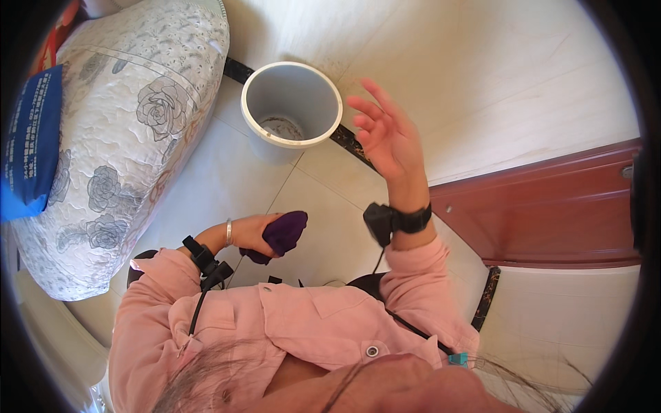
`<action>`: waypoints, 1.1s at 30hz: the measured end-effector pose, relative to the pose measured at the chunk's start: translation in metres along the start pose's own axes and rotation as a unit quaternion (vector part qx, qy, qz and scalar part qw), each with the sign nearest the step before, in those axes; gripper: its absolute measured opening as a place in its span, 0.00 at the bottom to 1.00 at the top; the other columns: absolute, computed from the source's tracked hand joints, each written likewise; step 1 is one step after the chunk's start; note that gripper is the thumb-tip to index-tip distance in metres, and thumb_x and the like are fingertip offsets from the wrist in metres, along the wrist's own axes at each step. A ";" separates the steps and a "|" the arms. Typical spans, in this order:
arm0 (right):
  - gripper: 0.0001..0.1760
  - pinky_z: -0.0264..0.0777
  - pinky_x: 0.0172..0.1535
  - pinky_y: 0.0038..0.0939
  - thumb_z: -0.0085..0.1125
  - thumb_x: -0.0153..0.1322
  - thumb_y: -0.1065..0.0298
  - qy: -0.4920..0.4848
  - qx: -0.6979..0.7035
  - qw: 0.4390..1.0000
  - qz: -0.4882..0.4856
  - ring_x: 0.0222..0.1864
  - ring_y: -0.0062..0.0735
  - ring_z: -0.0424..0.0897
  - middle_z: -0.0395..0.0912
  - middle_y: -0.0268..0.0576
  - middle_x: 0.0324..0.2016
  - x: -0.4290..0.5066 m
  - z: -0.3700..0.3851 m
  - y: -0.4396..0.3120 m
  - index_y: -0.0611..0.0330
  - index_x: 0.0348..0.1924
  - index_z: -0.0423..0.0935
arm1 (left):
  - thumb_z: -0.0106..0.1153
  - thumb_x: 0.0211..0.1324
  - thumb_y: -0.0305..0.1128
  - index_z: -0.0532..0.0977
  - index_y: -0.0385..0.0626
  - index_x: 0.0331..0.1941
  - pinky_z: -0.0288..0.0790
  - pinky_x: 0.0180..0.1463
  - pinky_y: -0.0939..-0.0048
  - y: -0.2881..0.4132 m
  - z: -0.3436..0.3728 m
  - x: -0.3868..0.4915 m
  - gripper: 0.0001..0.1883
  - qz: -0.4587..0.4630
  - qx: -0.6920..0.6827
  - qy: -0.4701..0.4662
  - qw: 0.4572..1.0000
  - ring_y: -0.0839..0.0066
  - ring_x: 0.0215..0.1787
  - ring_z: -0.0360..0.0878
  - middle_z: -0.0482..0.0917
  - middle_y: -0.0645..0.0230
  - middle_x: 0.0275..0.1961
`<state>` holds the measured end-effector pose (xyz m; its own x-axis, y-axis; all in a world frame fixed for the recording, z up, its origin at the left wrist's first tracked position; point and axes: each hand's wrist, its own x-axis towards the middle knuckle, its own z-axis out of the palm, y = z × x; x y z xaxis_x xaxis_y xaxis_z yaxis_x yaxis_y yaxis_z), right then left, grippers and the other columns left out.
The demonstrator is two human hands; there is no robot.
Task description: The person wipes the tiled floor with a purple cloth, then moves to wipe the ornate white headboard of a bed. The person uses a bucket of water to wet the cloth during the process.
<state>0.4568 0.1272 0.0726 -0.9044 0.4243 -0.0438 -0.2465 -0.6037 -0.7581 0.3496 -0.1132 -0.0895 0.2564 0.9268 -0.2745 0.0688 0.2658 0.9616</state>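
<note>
In my left hand (pixel 258 232) is a bunched dark purple cloth (pixel 286 229), held above the tiled floor, with part of it hanging below the fingers. My right hand (pixel 390 139) is raised, fingers apart and slightly curled, with nothing in it. Just left of that hand stands a grey plastic bucket (pixel 268 147) with a pale rim, upright on the floor by the wall. Dark debris (pixel 281 127) lies on its bottom. Both my wrists carry black strapped devices with cables.
A quilted, rose-patterned cover (pixel 150 149) drapes over something bulky at the left. On it lies a blue bag (pixel 33 149) bearing writing. A reddish-brown wooden panel (pixel 542 206) stands at the right. Dark skirting (pixel 353 147) runs along the pale wall (pixel 490 77) behind the bucket.
</note>
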 end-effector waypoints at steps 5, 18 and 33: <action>0.19 0.74 0.31 0.22 0.56 0.72 0.65 0.157 0.083 0.981 0.074 0.31 0.26 0.78 0.79 0.47 0.37 -0.036 -0.015 0.053 0.62 0.54 0.69 | 0.71 0.38 0.30 0.68 0.43 0.56 0.73 0.50 0.72 0.018 -0.010 0.003 0.35 0.029 -0.054 -0.001 0.998 0.79 0.44 0.76 0.79 0.69 0.44; 0.10 0.71 0.35 0.26 0.60 0.69 0.61 0.237 0.001 0.957 0.165 0.32 0.26 0.75 0.77 0.38 0.34 -0.030 -0.064 0.115 0.55 0.40 0.74 | 0.65 0.48 0.31 0.60 0.40 0.64 0.67 0.61 0.66 0.012 -0.015 0.007 0.38 0.068 -0.271 0.112 0.954 0.71 0.56 0.74 0.75 0.63 0.56; 0.35 0.73 0.47 0.28 0.69 0.63 0.50 0.041 -0.142 0.961 0.235 0.47 0.28 0.75 0.72 0.39 0.47 -0.041 -0.041 0.150 0.60 0.56 0.66 | 0.72 0.46 0.35 0.57 0.42 0.63 0.65 0.62 0.68 0.016 0.000 0.034 0.42 0.050 -0.024 0.206 0.977 0.73 0.58 0.68 0.70 0.64 0.55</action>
<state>0.4711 0.0469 -0.0661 -0.8589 0.2089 -0.4676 0.2982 -0.5383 -0.7882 0.3596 -0.0774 -0.0839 -0.1507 0.9743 -0.1675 0.0153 0.1717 0.9850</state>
